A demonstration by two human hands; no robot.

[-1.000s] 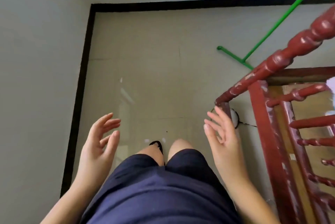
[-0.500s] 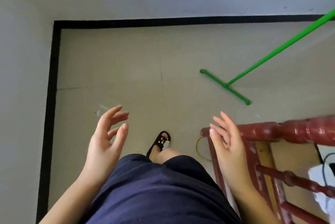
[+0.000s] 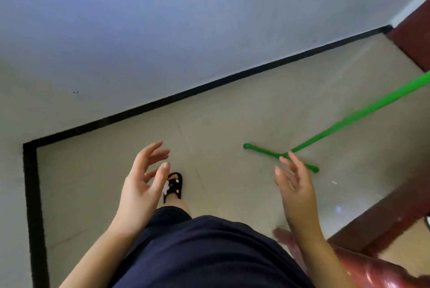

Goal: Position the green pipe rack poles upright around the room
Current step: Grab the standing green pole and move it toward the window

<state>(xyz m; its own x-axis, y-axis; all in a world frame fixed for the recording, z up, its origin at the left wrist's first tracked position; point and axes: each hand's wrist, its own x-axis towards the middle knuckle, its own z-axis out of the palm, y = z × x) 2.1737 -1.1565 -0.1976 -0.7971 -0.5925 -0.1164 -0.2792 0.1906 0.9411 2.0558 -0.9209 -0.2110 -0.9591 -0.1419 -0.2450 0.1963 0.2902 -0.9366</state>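
A green pipe rack pole (image 3: 363, 113) stands on the beige floor at the right, its shaft rising out of the right edge of the view. Its green cross-foot (image 3: 263, 151) rests flat on the tiles. My left hand (image 3: 144, 185) is raised over the floor with fingers spread and holds nothing. My right hand (image 3: 296, 187) is also open and empty; its fingertips overlap the middle of the cross-foot in the view, but whether they touch it is unclear.
A grey wall with a black skirting strip (image 3: 209, 86) bounds the floor at the back and left. A dark red wooden stair rail (image 3: 377, 271) and step edge lie at the lower right. My sandalled foot (image 3: 173, 186) steps forward between my hands.
The view has swung left and forward, so the red railing has slid to the lower right corner. The green pole's foot now lies just beyond my right fingertips. Both hands stay open.
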